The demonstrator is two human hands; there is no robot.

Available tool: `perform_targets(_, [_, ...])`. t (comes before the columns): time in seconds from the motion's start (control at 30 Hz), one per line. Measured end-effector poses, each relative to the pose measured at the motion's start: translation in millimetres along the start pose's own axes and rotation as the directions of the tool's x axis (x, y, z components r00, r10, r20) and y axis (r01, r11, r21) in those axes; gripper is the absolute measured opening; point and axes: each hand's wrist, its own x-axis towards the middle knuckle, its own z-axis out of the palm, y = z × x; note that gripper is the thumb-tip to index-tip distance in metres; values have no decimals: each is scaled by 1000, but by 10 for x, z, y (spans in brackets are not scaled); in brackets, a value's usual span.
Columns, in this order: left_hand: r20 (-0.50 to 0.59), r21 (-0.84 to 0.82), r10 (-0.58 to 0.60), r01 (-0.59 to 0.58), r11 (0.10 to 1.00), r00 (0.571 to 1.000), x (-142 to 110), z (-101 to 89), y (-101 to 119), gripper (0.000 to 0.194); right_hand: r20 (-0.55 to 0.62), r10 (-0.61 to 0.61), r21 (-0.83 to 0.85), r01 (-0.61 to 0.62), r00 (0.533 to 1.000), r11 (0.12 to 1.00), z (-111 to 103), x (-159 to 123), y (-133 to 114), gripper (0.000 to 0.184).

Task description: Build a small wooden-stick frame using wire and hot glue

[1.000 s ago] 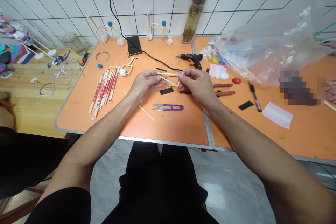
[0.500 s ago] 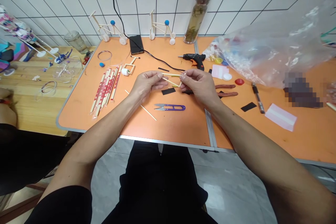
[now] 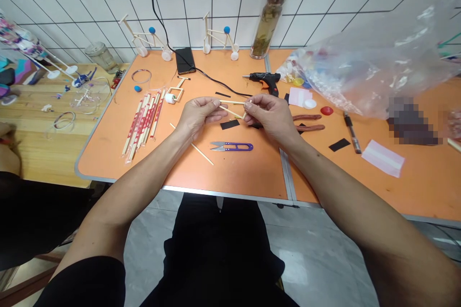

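Left hand [image 3: 200, 116] and right hand [image 3: 269, 117] hold one wooden frame [image 3: 232, 102].

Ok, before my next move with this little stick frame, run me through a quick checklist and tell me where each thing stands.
Small wooden stick frame held in both hands: ok, the left hand and right hand are both on it.
Frame joints firm: cannot tell, the right hand's fingers hide its right end.
Hot glue gun within reach: ok, it lies on the table just beyond the right hand.
Glue gun heated: cannot tell, nothing shows it.
Thread snips apart from the hands: ok, they lie on the table below them.
Loose wooden stick apart from the hands: ok, it lies beneath the left wrist.
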Motion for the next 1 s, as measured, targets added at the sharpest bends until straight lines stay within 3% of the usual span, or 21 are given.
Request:
perform_targets(0.73, [-127, -25, 15, -19, 1000, 992, 76, -88, 74, 20, -62, -46, -87, 41, 997, 995, -98, 47, 58, 65])
perform_targets(1.0, [-169, -69, 47, -60, 996, 984, 143, -184, 95, 21, -68, -131, -253, 110, 989, 961, -85, 51, 146, 50])
